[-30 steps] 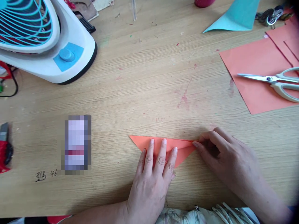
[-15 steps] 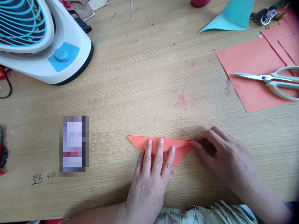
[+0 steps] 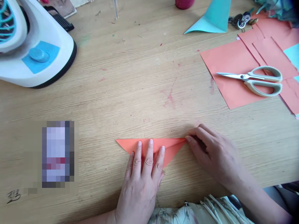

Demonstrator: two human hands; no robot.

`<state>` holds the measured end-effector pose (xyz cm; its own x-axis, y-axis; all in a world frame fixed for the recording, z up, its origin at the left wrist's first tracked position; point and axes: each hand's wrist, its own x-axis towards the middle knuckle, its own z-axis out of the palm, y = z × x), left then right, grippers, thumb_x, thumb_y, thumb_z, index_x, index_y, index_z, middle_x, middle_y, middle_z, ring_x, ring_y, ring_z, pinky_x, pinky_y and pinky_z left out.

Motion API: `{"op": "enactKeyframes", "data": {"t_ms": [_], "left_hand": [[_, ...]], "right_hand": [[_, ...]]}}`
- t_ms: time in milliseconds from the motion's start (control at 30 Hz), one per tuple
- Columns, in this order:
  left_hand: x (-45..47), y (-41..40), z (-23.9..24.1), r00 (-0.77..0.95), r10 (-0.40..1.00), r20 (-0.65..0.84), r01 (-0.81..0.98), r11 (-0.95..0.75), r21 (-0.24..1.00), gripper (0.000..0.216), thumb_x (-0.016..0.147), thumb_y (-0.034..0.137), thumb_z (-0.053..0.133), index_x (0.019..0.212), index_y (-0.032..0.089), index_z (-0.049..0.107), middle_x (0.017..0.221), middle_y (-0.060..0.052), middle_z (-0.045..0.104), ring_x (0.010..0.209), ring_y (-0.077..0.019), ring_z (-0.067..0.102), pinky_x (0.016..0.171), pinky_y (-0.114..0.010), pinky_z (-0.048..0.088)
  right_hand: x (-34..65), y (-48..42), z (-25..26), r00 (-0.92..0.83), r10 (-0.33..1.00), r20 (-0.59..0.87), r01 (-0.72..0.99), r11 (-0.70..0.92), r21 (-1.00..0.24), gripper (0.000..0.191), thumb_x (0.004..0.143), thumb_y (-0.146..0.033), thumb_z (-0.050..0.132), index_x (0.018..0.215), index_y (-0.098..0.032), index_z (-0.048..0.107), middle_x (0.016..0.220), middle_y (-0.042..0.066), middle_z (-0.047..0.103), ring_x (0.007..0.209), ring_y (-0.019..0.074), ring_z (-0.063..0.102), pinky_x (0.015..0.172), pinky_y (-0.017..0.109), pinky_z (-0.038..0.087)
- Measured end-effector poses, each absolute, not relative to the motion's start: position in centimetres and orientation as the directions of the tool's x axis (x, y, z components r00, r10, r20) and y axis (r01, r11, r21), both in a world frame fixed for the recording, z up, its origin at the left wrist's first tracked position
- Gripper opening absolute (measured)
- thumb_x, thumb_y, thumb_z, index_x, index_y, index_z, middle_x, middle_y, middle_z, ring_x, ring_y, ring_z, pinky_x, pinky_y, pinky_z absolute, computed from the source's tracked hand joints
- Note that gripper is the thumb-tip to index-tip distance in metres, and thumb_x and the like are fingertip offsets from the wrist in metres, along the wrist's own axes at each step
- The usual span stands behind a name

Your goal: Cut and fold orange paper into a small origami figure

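A small orange paper folded into a triangle (image 3: 168,145) lies on the wooden table (image 3: 130,93) close to the near edge. My left hand (image 3: 142,177) lies flat on its middle, fingers stretched out and pressing it down. My right hand (image 3: 215,152) is at the triangle's right tip, its fingertips pinched together on that corner. The paper's lower point is partly hidden under my left hand.
Scissors (image 3: 254,79) rest on orange paper sheets (image 3: 229,62) at the right. A teal paper piece (image 3: 212,18) and keys (image 3: 240,20) lie at the back right. A white and blue desk fan (image 3: 32,49) stands at the back left. A blurred card (image 3: 58,154) lies at the left.
The view has swung to the right, so everything sits further left in the picture. Both hands keep the same hold on the orange triangle.
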<state>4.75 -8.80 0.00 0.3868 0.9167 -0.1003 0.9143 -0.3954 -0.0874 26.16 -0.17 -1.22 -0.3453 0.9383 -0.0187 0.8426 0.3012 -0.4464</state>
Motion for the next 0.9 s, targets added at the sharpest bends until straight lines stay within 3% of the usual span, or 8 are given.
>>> {"op": "enactKeyframes", "data": {"t_ms": [433, 667, 800, 900], "left_hand": [[4.5, -8.9, -0.4, 0.372, 0.925, -0.076, 0.925, -0.376, -0.050, 0.054, 0.101, 0.033, 0.046, 0.148, 0.006, 0.045, 0.159, -0.018, 0.037, 0.144, -0.0417, 0.038, 0.107, -0.051, 0.051], [4.8, -8.8, -0.2, 0.336, 0.941, -0.040, 0.940, -0.338, -0.046, 0.071, 0.098, 0.041, 0.052, 0.158, 0.015, 0.025, 0.156, -0.029, 0.034, 0.141, -0.0446, 0.040, 0.104, -0.053, 0.049], [4.6, -7.2, 1.0, 0.358, 0.934, -0.004, 0.934, -0.358, -0.013, 0.062, 0.099, 0.041, 0.050, 0.151, 0.009, 0.040, 0.156, -0.024, 0.037, 0.132, -0.0430, 0.048, 0.103, -0.053, 0.047], [4.7, -5.3, 1.9, 0.308, 0.951, -0.005, 0.951, -0.308, 0.009, 0.047, 0.100, 0.035, 0.048, 0.140, 0.010, 0.055, 0.146, -0.018, 0.053, 0.119, -0.0382, 0.055, 0.097, -0.053, 0.046]], "right_hand": [[26.8, 0.2, -0.5, -0.376, 0.921, -0.100, 0.797, 0.267, -0.541, 0.006, 0.094, -0.023, 0.056, 0.089, -0.022, 0.059, 0.077, -0.002, 0.054, 0.063, 0.0129, 0.052, 0.058, 0.027, 0.035], [26.8, 0.3, -0.8, -0.355, 0.931, -0.084, 0.796, 0.254, -0.549, 0.012, 0.096, -0.027, 0.056, 0.086, -0.022, 0.060, 0.077, -0.002, 0.056, 0.063, 0.0129, 0.053, 0.058, 0.027, 0.035], [26.8, 0.4, -0.8, -0.351, 0.932, -0.087, 0.799, 0.250, -0.547, 0.012, 0.096, -0.027, 0.057, 0.086, -0.022, 0.060, 0.076, -0.002, 0.055, 0.063, 0.0128, 0.053, 0.057, 0.027, 0.035], [26.7, 0.5, -0.8, -0.352, 0.931, -0.098, 0.798, 0.244, -0.552, 0.011, 0.095, -0.026, 0.057, 0.086, -0.022, 0.060, 0.077, -0.003, 0.056, 0.063, 0.0128, 0.053, 0.058, 0.027, 0.036]]}}
